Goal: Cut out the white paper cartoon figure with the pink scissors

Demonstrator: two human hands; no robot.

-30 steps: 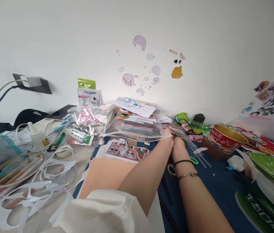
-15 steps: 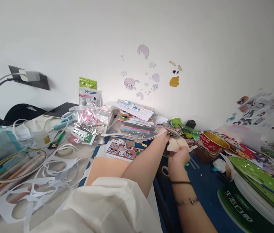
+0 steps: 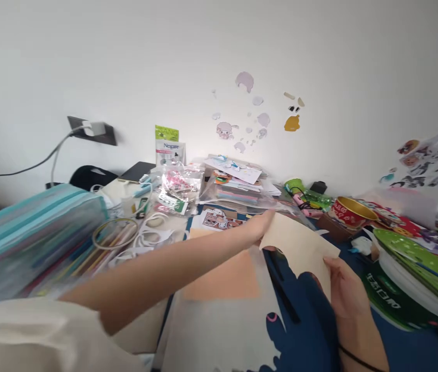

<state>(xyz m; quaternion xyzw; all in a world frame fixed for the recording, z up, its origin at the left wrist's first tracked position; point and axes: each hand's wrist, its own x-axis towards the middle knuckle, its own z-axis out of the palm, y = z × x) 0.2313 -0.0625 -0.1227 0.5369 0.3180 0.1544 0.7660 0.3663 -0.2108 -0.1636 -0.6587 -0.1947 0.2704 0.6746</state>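
A cream sheet of paper (image 3: 300, 237) with curved pieces cut out of its lower edge is stretched between my hands above the blue table surface. My left hand (image 3: 262, 225) is closed on its upper left corner, its fingertips partly hidden. On the right side, my right hand (image 3: 346, 284) pinches the edge between thumb and fingers. Below my left forearm lies a peach sheet (image 3: 226, 281) on top of a whitish sheet (image 3: 219, 330). Printed cartoon cut-outs (image 3: 219, 221) rest just beyond that forearm.
To the left are a clear teal-trimmed pouch (image 3: 63, 217) of pencils and white paper scraps (image 3: 152, 232). A clear bag of papers (image 3: 238, 194) stands at the back. A red-and-gold bowl (image 3: 350, 214) and green plates (image 3: 416, 258) sit to the right. Stickers dot the wall.
The cream sheet, bunched near the back before, is now spread out and nearer to me. My right hand has moved right and closer. The view has turned left, showing more of the pouch.
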